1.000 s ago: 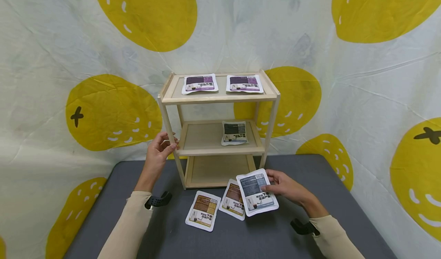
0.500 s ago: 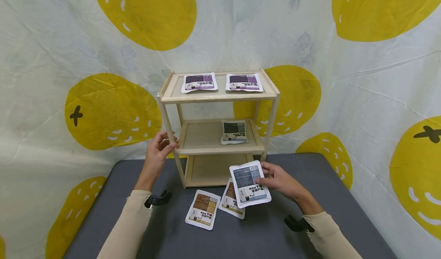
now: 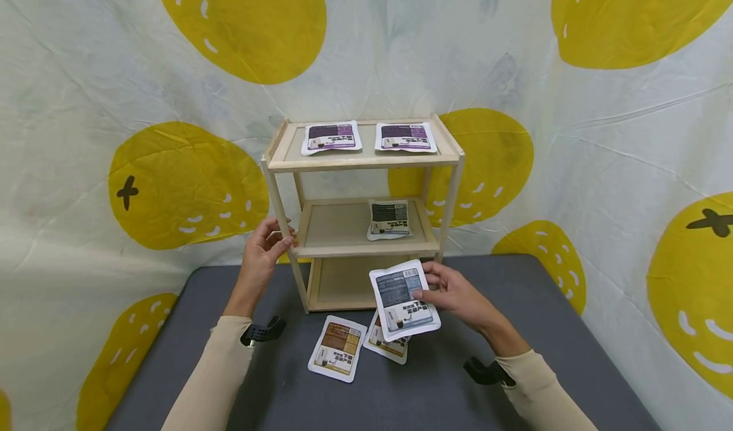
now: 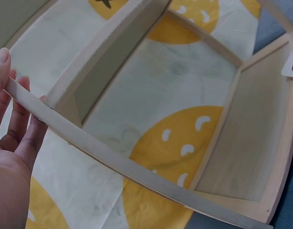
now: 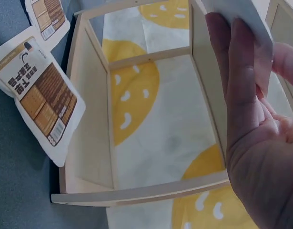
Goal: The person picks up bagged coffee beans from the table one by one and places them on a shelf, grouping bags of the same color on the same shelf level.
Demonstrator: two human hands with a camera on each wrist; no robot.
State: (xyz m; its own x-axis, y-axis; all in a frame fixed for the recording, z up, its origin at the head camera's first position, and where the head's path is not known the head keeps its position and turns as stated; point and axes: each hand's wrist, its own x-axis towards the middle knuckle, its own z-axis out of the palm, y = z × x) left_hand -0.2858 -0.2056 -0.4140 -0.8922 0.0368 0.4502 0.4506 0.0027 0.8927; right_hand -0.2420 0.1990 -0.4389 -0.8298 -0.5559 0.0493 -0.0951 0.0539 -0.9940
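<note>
My right hand [image 3: 458, 297] pinches a white-edged pouch with a blue label [image 3: 397, 307], thumb on its face and fingers behind; it hangs tilted above the table. In the right wrist view this pouch [image 5: 248, 16] shows its pale back. My left hand [image 3: 260, 262] holds the left front post [image 4: 132, 169] of a three-tier wooden shelf [image 3: 332, 227], thumb and fingers on either side. Below lie two brown-label pouches: the left one [image 3: 338, 348] is in full sight, the right one [image 3: 389, 349] partly hidden by the blue pouch.
Two purple-label pouches, one at left [image 3: 332, 137] and one at right [image 3: 406, 137], lie on the top tier. A dark green-label pouch [image 3: 390, 219] lies right of centre on the middle tier. Behind the grey table [image 3: 309, 409] hangs a fruit-print cloth [image 3: 366, 49].
My right hand has carried the blue-label pouch left and slightly up, toward the shelf, covering more of the right brown pouch. My left hand has stayed on the post.
</note>
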